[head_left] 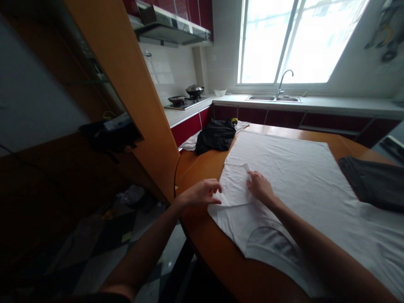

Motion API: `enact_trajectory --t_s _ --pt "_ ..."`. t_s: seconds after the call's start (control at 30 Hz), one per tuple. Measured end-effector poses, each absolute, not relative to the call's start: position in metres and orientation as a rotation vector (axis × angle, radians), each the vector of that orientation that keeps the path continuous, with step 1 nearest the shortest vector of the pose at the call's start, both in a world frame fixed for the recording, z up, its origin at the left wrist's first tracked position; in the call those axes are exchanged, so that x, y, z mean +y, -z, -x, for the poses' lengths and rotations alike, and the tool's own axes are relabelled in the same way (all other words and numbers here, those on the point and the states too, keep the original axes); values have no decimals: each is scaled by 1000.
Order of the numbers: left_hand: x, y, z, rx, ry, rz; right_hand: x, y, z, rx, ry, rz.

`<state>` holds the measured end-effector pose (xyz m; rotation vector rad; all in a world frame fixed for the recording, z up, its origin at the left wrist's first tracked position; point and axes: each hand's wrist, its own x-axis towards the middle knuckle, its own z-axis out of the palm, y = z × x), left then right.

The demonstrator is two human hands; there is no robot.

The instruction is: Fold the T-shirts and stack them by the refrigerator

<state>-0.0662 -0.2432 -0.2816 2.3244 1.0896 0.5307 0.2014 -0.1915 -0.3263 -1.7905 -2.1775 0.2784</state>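
White cotton T-shirt (pixel 293 168) w/ round collar: spread on orange-brown wooden table w/ curved edge (pixel 202 244), neckline toward the person, one sleeve folded in over the body. L hand (pixel 206 191): at the folded sleeve's outer edge, thumb and fingers apart; contact w/ cloth can't be confirmed. R hand (pixel 260 185): on the shirt near the sleeve's raised end, fingers bent; can't tell if pinching cloth. Dark grey folded garment (pixel 375 181): R side of table, beside shirt. Black crumpled cloth (pixel 216 134): far L part of table, w/ white fabric under it.
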Motion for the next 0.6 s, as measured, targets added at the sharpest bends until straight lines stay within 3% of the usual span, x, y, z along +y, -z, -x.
enact_trajectory --t_s 0.27,0.37,0.53,0.6 --pt "-301 294 83 1280 -462 -2437 -195 320 -202 -2173 -261 1819" --pt "-294 289 84 1268 -496 -2401 -202 313 -202 -2242 -259 1833" --pt "-253 290 65 1297 -888 -2334 -211 307 -196 -2259 -52 1838" --pt "-235 301 55 1233 -829 -2412 -210 313 -192 -2258 0 1731"
